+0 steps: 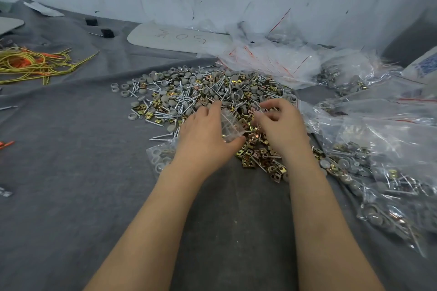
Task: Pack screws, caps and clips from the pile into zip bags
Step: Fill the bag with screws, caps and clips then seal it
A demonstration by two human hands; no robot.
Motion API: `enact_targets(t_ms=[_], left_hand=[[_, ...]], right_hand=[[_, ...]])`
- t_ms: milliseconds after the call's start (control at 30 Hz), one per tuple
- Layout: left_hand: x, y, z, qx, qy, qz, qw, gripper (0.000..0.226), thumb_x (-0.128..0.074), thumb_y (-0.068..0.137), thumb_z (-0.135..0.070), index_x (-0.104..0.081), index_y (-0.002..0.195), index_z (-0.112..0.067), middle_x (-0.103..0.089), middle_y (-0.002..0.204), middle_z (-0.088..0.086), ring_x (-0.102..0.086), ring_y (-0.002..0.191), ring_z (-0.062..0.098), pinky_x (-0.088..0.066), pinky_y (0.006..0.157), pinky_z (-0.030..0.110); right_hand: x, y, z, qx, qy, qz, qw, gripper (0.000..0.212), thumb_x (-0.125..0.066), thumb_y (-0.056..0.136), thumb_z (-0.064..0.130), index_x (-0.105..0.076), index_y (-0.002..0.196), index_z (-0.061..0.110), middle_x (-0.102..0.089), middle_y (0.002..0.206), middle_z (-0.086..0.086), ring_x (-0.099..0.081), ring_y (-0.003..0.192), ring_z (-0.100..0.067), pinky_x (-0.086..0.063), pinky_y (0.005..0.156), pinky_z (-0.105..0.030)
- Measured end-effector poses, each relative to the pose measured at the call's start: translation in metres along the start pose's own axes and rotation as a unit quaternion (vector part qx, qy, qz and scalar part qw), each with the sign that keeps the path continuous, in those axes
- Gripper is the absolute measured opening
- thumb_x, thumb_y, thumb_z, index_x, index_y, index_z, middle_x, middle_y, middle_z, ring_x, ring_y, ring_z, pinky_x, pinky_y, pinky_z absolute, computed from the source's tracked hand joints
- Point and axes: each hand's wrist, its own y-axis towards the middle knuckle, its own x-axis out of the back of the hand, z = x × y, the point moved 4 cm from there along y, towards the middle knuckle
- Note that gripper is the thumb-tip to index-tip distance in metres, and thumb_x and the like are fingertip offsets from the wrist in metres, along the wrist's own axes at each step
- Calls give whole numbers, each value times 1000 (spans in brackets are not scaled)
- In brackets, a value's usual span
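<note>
Left hand [208, 134] pinches clear zip bag [231, 126] over the pile's [189, 94] near edge. Bag's long axis runs near-to-far (mouth direction unclear). Right hand [281, 125] has fingers curled among clips [257, 156]; can't tell if it's grasping anything.

Left hand [208, 136]: palm down, gripping bag [230, 127].
Right hand [281, 125]: palm down, fingers curled.
Forearms: bare, extended forward.

Soft even light, wide-angle edge distortion.
</note>
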Motion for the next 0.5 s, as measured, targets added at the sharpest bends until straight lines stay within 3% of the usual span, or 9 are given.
enact_targets(t_ms=[67,167,267,333,367,500], left_hand=[[-1,0,-1,-2,2,0,1000,86,-66,80,-51,-25,147,-17,-40,142,7,-37,131,28,-30,109,42],[-1,0,-1,-1,-1,2,1000,86,-65,79,-50,-25,147,-16,-40,142,9,-36,132,29,-29,107,41],[0,0,0,-2,-4,-4,1000,86,-67,79,-49,-26,147,-16,-42,141,8,-38,131,28,-31,109,42],[1,0,1,-3,-7,-8,1000,86,-68,79,-50,-26,146,-18,-43,139,7,-40,128,27,-33,109,44],[1,0,1,-3,-8,-8,1000,85,-68,79,-50,-27,146,-19,-44,138,6,-40,128,26,-33,108,44],[1,1,1,-4,-10,-12,1000,84,-68,79,-48,-27,146,-18,-43,139,8,-39,129,27,-33,108,44]], right_hand=[[-8,-4,8,12,65,30,997,11,-66,88,20,-57,94,24,-70,66,11,-58,56,6,-46,53,-15],[-20,-10,17,36,77,101,991,8,-67,88,20,-63,82,24,-69,63,12,-59,55,6,-44,49,-13],[-6,-9,17,53,44,78,995,18,-62,91,26,-65,74,25,-69,65,15,-55,53,7,-45,56,-19],[14,-5,11,37,-30,33,998,19,-65,89,33,-65,71,26,-68,68,12,-57,60,4,-40,59,-23],[19,-5,7,19,-88,49,995,18,-68,86,36,-65,72,25,-66,70,11,-58,65,-1,-39,58,-24],[0,-15,-6,-38,-307,259,915,16,-77,78,32,-63,76,24,-59,74,7,-56,72,-11,-44,62,-27]])
